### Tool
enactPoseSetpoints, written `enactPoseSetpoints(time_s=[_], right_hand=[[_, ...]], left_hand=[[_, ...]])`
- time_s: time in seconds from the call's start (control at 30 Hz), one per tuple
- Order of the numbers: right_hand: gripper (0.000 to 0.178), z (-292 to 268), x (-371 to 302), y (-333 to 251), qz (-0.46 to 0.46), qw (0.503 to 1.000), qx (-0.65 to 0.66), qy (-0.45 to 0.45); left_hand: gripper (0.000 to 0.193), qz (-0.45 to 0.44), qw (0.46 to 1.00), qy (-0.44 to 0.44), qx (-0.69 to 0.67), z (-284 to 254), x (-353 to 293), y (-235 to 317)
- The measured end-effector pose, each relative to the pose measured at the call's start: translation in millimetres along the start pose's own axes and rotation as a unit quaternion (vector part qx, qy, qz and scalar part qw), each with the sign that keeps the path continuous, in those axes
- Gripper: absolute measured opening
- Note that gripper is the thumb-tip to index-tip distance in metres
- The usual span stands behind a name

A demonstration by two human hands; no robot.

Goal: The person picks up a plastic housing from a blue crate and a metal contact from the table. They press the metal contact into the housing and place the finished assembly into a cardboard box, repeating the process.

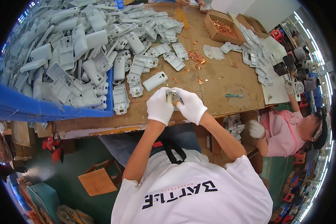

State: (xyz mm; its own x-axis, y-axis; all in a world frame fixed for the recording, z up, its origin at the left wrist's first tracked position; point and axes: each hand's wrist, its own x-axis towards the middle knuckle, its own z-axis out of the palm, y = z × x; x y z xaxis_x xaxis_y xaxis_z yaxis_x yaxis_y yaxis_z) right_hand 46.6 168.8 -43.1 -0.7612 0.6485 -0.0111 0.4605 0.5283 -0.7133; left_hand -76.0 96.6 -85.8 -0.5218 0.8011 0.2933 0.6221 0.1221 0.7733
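Observation:
Both my hands wear white gloves and meet at the table's near edge. My left hand (159, 106) and my right hand (191, 105) are closed around one small grey plastic casing (171, 92), mostly hidden by the fingers. Something yellowish shows between the fingertips. Just beyond my hands lies a loose light grey plastic casing (155, 81), and an open casing (120, 99) rests to the left. Farther off, a small heap of copper-coloured metal pieces (196, 58) is scattered on the brown tabletop (218, 80).
A blue crate (109, 87) heaped with grey casings fills the left. A cardboard box (210, 28) of copper-coloured pieces stands far right, near rows of casings (252, 56). A teal-handled tool (234, 96) lies right. A co-worker in pink (283, 128) works at the right; another person's hands show at the far edge.

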Motion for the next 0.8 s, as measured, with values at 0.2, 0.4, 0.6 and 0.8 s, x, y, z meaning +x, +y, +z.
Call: enactPoseSetpoints(time_s=[0.2,0.4,0.6,0.8], right_hand=[[0.045,-2.4,3.9,4.8,-0.029,0.999,-0.015,0.042],[0.054,-8.2,-24.6,-16.3,-0.024,0.974,0.14,0.175],[0.036,-16.9,-48.3,-37.5,-0.072,0.974,-0.101,0.189],[0.043,-6.6,-49.8,-24.1,-0.127,0.961,-0.105,0.224]], left_hand=[[0.015,-0.01,1.0,0.008,-0.025,0.3,7.6,3.1],[0.04,-0.002,0.982,-0.081,-0.173,-51.9,11.5,41.0],[0.054,-0.146,0.91,-0.094,-0.377,-65.1,-21.0,75.3],[0.048,-0.102,0.957,-0.062,-0.265,-61.2,-31.9,85.3]])
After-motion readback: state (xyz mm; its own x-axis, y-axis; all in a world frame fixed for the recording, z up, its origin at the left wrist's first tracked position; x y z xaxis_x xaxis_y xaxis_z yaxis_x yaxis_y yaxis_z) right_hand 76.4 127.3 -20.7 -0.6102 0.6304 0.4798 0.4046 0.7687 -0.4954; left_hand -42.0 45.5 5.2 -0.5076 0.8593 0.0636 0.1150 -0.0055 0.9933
